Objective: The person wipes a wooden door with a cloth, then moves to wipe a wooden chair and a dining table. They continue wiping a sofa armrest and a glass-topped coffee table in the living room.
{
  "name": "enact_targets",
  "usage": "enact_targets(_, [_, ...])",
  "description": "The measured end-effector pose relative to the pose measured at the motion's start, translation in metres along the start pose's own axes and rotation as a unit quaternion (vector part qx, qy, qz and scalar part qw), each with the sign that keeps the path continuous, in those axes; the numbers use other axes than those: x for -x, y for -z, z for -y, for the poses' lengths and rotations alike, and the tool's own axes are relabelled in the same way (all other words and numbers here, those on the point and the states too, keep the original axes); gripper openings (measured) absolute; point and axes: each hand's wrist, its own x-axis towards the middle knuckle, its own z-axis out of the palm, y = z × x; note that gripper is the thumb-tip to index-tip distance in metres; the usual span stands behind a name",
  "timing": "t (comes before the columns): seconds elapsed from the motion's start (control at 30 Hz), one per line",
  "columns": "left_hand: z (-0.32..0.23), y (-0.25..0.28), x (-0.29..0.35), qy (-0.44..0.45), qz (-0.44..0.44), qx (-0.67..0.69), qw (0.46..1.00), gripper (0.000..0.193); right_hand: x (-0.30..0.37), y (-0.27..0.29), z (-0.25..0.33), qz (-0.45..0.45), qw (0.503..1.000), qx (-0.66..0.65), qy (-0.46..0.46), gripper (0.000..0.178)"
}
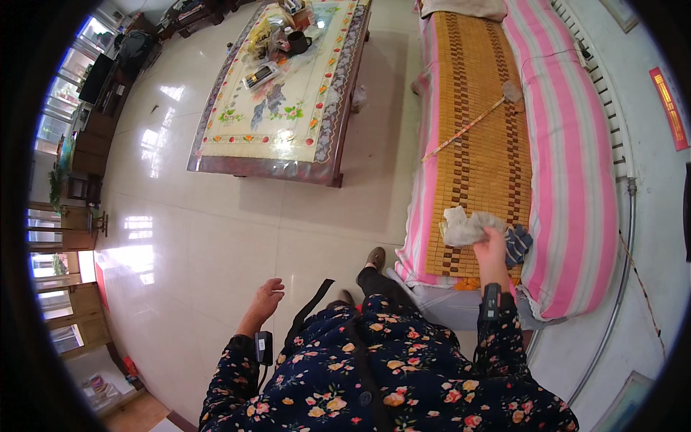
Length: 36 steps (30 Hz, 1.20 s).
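Observation:
My right hand [492, 248] reaches over the near end of the sofa, its fingers closed on a crumpled pale grey cloth [466, 227]. Just right of that hand lies a dark blue bundle with light stripes [517, 245], which looks like cloth. Both rest over a brown woven bamboo mat [461, 263]; I cannot tell whether the grey cloth is fully lifted off it. Out over the floor to the left, my left hand [266, 297] holds nothing, its fingers loosely bent and apart.
Farther up the mat lies a long stick with a round flat head [475, 124], like a fly swatter. Pink-striped covers [576, 180] pad the sofa. A low table [288, 137] stands ahead, bearing a dark mug [297, 42] and plastic bags. Glossy tiles [209, 237] form the floor.

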Motion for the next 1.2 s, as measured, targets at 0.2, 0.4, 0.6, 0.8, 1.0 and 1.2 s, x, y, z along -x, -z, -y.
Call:
enact_targets(0.2, [-0.003, 0.002, -0.002, 0.015, 0.003, -0.065, 0.998, 0.045, 0.010, -0.196, -0.030, 0.290, 0.952, 0.083, 0.050, 0.027])
enact_targets(0.4, [0.015, 0.026, -0.008, 0.059, 0.013, -0.053, 0.997, 0.048, 0.062, -0.339, -0.067, 0.426, 0.783, 0.434, 0.129, 0.046])
enact_targets(0.6, [0.021, 0.019, -0.035, 0.053, -0.028, -0.018, 0.998, 0.045, 0.018, -0.270, -0.091, 0.355, 0.750, 0.536, 0.160, 0.049])
enact_targets(0.8, [0.060, 0.017, -0.102, 0.107, 0.049, 0.027, 0.993, 0.043, -0.112, -0.163, -0.090, 0.188, 0.720, 0.649, 0.160, 0.034])
enact_targets(1.0, [0.024, 0.046, -0.163, 0.134, 0.055, 0.015, 0.989, 0.045, -0.252, -0.131, -0.081, 0.000, 0.610, 0.787, 0.087, 0.037])
enact_targets(1.2, [-0.088, 0.092, -0.233, 0.072, 0.046, -0.072, 0.994, 0.048, -0.320, -0.141, -0.091, -0.062, 0.610, 0.786, 0.073, 0.045])
